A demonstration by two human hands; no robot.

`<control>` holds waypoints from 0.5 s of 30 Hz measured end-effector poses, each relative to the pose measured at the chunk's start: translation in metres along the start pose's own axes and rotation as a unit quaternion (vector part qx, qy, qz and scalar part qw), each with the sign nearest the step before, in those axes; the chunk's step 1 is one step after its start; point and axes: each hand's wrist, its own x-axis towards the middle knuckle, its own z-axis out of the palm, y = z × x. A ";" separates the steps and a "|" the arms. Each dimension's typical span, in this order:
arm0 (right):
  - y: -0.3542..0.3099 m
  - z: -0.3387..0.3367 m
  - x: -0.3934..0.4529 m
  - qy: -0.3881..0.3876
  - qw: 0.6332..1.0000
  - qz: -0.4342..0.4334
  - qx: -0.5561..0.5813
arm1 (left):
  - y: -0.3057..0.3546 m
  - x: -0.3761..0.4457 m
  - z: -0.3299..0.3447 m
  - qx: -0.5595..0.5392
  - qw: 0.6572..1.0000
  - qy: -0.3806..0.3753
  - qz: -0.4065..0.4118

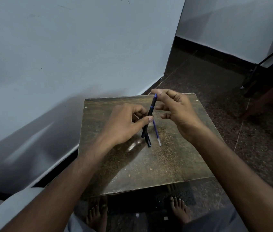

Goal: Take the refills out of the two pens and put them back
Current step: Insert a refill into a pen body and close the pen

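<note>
Head view: we hold the black pen barrel (pixel 149 115) steeply tilted in the closed left hand (pixel 125 123), blue end up, where the right hand (pixel 174 109) pinches its tip, while a loose blue refill (pixel 156 133) lies on the table (pixel 174 164) just beside.

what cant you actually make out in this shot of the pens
Head view, the only view:
- Middle of the held pen: covered by the left hand.
- Blue tip of that pen: the right hand fingers pinch it; cap or refill end unclear.
- Second pen on the table: upper part behind the left hand.
- Loose refill: its top runs behind the held pen.
</note>
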 end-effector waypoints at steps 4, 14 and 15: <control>0.000 0.000 -0.002 0.010 1.000 -0.008 -0.010 | 0.000 0.000 -0.001 -0.007 1.000 -0.006 0.002; -0.003 0.001 -0.003 -0.008 1.000 0.001 -0.010 | 0.001 -0.001 -0.002 0.003 1.000 -0.012 0.007; -0.004 0.002 -0.004 0.007 1.000 0.006 -0.002 | 0.002 -0.001 -0.002 0.001 1.000 -0.013 0.009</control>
